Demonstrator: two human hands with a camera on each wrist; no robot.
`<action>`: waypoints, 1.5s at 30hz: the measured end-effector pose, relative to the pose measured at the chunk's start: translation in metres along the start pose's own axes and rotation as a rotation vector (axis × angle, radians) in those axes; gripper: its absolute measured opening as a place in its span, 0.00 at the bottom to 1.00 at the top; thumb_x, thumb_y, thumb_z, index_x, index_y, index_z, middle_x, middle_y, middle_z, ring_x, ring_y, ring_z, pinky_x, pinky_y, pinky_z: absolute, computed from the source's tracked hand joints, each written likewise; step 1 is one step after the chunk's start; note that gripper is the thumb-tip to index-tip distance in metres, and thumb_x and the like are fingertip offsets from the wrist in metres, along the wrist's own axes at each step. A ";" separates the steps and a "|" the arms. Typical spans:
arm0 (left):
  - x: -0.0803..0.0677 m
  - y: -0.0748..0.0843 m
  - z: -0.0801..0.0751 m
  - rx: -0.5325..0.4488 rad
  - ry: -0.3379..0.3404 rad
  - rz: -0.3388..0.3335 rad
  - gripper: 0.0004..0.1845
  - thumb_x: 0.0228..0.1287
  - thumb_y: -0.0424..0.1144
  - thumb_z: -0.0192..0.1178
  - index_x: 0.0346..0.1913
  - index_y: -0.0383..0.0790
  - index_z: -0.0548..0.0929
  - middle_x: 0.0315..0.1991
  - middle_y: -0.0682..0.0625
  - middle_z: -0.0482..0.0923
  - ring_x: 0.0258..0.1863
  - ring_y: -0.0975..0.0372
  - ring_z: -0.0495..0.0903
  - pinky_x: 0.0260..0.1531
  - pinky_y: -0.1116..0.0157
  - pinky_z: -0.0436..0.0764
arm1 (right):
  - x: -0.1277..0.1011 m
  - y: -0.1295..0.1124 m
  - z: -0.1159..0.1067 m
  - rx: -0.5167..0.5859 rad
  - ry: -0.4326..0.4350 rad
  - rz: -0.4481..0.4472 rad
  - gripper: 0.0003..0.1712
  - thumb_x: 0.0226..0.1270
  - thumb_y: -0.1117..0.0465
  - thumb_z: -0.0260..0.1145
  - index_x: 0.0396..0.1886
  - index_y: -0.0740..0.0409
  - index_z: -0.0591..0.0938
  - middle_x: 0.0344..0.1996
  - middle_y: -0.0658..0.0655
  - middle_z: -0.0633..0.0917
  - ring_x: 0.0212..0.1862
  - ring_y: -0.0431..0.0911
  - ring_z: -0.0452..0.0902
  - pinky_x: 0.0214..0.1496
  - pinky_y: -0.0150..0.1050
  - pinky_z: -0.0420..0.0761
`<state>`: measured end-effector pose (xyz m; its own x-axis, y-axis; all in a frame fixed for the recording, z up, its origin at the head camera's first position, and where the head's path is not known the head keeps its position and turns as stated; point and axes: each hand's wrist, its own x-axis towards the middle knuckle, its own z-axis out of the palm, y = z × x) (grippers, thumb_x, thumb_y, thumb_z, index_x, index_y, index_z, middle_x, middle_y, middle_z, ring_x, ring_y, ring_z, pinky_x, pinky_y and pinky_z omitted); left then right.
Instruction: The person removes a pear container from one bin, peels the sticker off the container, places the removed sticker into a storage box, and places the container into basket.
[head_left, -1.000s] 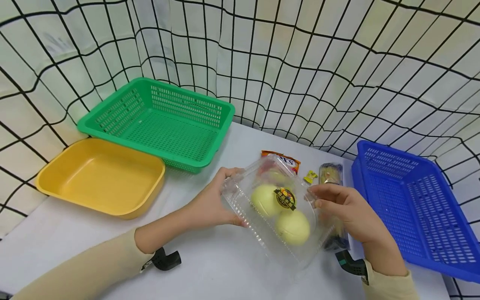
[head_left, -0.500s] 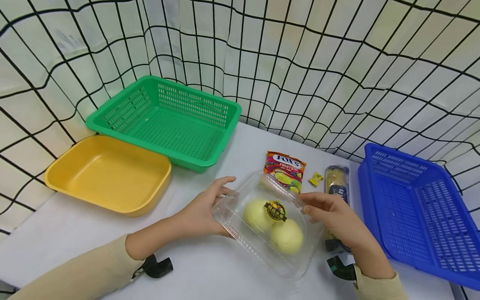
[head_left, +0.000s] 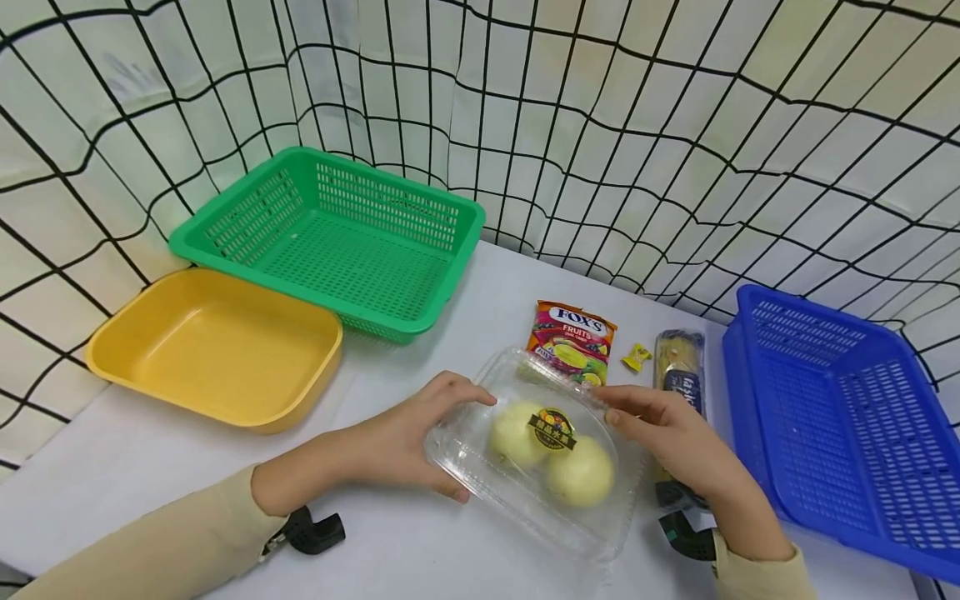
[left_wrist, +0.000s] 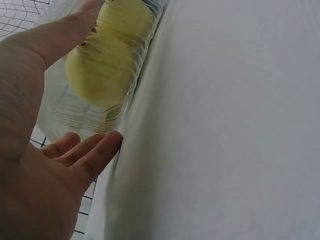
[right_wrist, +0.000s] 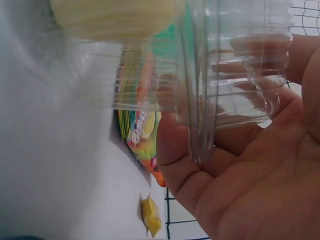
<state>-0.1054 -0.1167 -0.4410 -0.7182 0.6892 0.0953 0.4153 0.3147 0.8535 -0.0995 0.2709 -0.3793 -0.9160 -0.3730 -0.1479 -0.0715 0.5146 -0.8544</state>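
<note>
Both hands gripping clear clamshell box (head_left: 536, 467) w/ two yellow fruits, low over table (head_left: 420, 550). Left hand (head_left: 408, 442) holding at 9 o'clock, right hand (head_left: 667, 437) at 3; long axis running 10-to-4.

The clamshell box (head_left: 536, 467) is thin clear plastic, glossy, with ribbed walls that catch the light, and it carries a shiny printed sticker (head_left: 551, 430) on its lid over two smooth, matt pale-yellow fruits (head_left: 577, 472). At ten o'clock from it the yellow tray (head_left: 217, 350) is smooth solid plastic with a soft sheen, the green basket (head_left: 337, 242) beyond and the blue basket (head_left: 832, 417) at three o'clock are perforated plastic, and the candy bag (head_left: 573, 342) at twelve o'clock is glossy printed film. The table (head_left: 420, 558) is a smooth matt white surface, the sleeves (head_left: 165, 550) are matt beige cloth, and the backdrop (head_left: 675, 125) looks like matt white fabric printed with black lines.
</note>
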 end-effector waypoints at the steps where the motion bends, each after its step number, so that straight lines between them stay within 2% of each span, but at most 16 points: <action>1: 0.000 0.001 0.000 -0.003 -0.011 -0.003 0.56 0.46 0.58 0.90 0.78 0.74 0.67 0.74 0.63 0.60 0.75 0.62 0.65 0.74 0.50 0.72 | 0.000 0.000 0.000 -0.012 -0.003 -0.004 0.20 0.85 0.56 0.67 0.69 0.55 0.86 0.66 0.56 0.86 0.64 0.51 0.83 0.59 0.38 0.84; 6: -0.002 0.003 -0.001 -0.014 -0.041 -0.008 0.57 0.44 0.61 0.89 0.77 0.72 0.66 0.84 0.61 0.50 0.82 0.55 0.57 0.76 0.42 0.67 | 0.001 0.001 -0.001 -0.052 -0.008 -0.022 0.20 0.85 0.54 0.66 0.70 0.51 0.86 0.66 0.53 0.86 0.65 0.52 0.82 0.61 0.38 0.83; 9: -0.003 0.003 -0.002 -0.011 -0.043 0.001 0.52 0.50 0.60 0.87 0.77 0.72 0.67 0.85 0.61 0.50 0.84 0.54 0.55 0.76 0.40 0.67 | 0.001 0.000 -0.002 -0.071 -0.009 -0.036 0.19 0.86 0.54 0.65 0.70 0.49 0.86 0.66 0.53 0.86 0.65 0.53 0.82 0.61 0.39 0.84; 13: -0.003 0.002 -0.004 -0.012 -0.042 0.062 0.42 0.64 0.58 0.80 0.77 0.66 0.69 0.83 0.57 0.57 0.78 0.56 0.66 0.70 0.47 0.76 | 0.000 -0.001 -0.002 -0.084 -0.007 -0.037 0.19 0.86 0.54 0.65 0.70 0.49 0.86 0.66 0.53 0.86 0.65 0.52 0.83 0.60 0.39 0.84; 16: -0.003 0.001 -0.004 -0.014 -0.038 0.101 0.38 0.69 0.58 0.77 0.77 0.62 0.71 0.81 0.55 0.60 0.67 0.59 0.73 0.65 0.54 0.80 | 0.000 -0.002 -0.002 -0.085 -0.006 -0.030 0.19 0.86 0.54 0.66 0.70 0.49 0.86 0.66 0.53 0.86 0.63 0.52 0.84 0.58 0.39 0.85; 22: -0.001 0.000 -0.002 -0.016 -0.022 0.087 0.37 0.68 0.53 0.78 0.75 0.60 0.73 0.80 0.54 0.61 0.67 0.60 0.75 0.64 0.56 0.80 | -0.002 -0.005 -0.003 -0.073 0.000 -0.021 0.20 0.84 0.56 0.68 0.69 0.51 0.87 0.66 0.55 0.86 0.60 0.50 0.84 0.55 0.39 0.85; 28: -0.001 0.001 -0.002 -0.037 -0.023 0.061 0.36 0.68 0.54 0.79 0.75 0.61 0.73 0.79 0.55 0.61 0.67 0.59 0.75 0.65 0.56 0.80 | -0.002 -0.005 -0.001 -0.107 0.025 -0.005 0.19 0.83 0.53 0.69 0.68 0.48 0.88 0.64 0.52 0.88 0.56 0.48 0.86 0.53 0.39 0.86; 33: -0.001 0.002 -0.001 -0.056 -0.023 0.046 0.36 0.67 0.54 0.79 0.74 0.62 0.74 0.78 0.56 0.61 0.67 0.59 0.74 0.65 0.56 0.80 | -0.004 -0.008 0.003 -0.193 0.062 -0.016 0.19 0.82 0.53 0.70 0.69 0.45 0.87 0.59 0.50 0.89 0.51 0.48 0.85 0.48 0.41 0.85; 35: -0.001 0.002 -0.001 -0.059 -0.023 0.045 0.36 0.68 0.54 0.79 0.74 0.62 0.73 0.78 0.56 0.61 0.67 0.59 0.74 0.65 0.56 0.80 | -0.005 -0.010 0.005 -0.247 0.099 -0.033 0.21 0.81 0.54 0.71 0.70 0.45 0.86 0.59 0.51 0.89 0.52 0.49 0.84 0.48 0.43 0.85; 38: -0.001 0.002 0.000 -0.060 -0.024 0.047 0.36 0.68 0.54 0.79 0.74 0.62 0.73 0.79 0.55 0.61 0.67 0.58 0.74 0.65 0.56 0.80 | -0.007 -0.016 0.008 -0.299 0.166 -0.075 0.23 0.80 0.58 0.73 0.70 0.46 0.85 0.60 0.53 0.88 0.56 0.52 0.84 0.50 0.50 0.85; 41: -0.002 0.003 0.001 -0.051 -0.023 0.050 0.37 0.67 0.54 0.79 0.74 0.62 0.73 0.79 0.56 0.61 0.68 0.58 0.74 0.65 0.56 0.80 | -0.010 -0.023 0.012 -0.319 0.214 -0.131 0.22 0.79 0.60 0.73 0.69 0.44 0.86 0.63 0.50 0.87 0.62 0.50 0.82 0.59 0.54 0.83; 45: 0.000 0.003 0.002 -0.035 -0.018 0.057 0.37 0.66 0.55 0.79 0.74 0.63 0.73 0.78 0.57 0.62 0.70 0.58 0.72 0.65 0.56 0.80 | -0.015 -0.033 0.018 -0.329 0.215 -0.191 0.21 0.78 0.61 0.75 0.66 0.43 0.88 0.63 0.43 0.87 0.68 0.46 0.80 0.69 0.45 0.79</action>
<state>-0.1025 -0.1146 -0.4396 -0.6837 0.7172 0.1351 0.4351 0.2518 0.8645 -0.0759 0.2453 -0.3574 -0.9329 -0.3343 0.1342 -0.3381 0.6838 -0.6467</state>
